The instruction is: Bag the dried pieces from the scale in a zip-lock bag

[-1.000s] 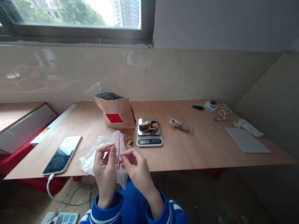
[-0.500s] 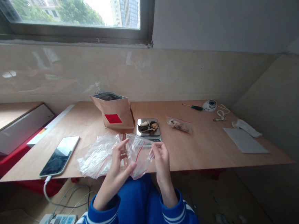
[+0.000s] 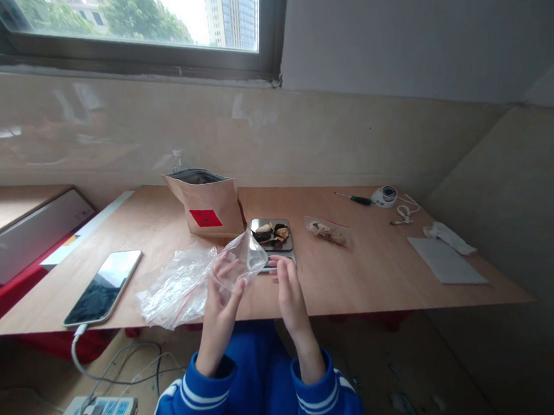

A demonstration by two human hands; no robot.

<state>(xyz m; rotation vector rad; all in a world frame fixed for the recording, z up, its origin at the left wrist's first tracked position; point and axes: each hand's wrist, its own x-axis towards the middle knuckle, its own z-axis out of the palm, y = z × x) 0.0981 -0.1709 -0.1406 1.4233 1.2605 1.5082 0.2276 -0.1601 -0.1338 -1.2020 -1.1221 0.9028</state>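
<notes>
A clear zip bag (image 3: 249, 256) is in my left hand (image 3: 221, 302), its mouth spread towards the right and its body hiding part of the scale. My right hand (image 3: 291, 298) is beside that mouth, fingers stretched out and apart, with nothing visibly held. Just beyond both hands, a small digital scale (image 3: 290, 247) carries dried pieces (image 3: 271, 232), dark and pale, perhaps mushrooms. A pile of clear zip bags (image 3: 174, 289) lies left of my left hand. The brown paper pouch (image 3: 215, 199) with a red label stands with its top open behind the pile.
Right of the scale lies a filled zip bag (image 3: 327, 231). A plugged-in phone (image 3: 104, 288) rests at the left front edge. Farther right are a screwdriver (image 3: 361, 201), a white dome camera (image 3: 384, 196), a white sheet (image 3: 445, 261) and a white cloth (image 3: 450, 237).
My right hand has let go of the zip bag's edge. The bag has turned and lifted in my left hand, and its mouth has widened. The view has shifted slightly.
</notes>
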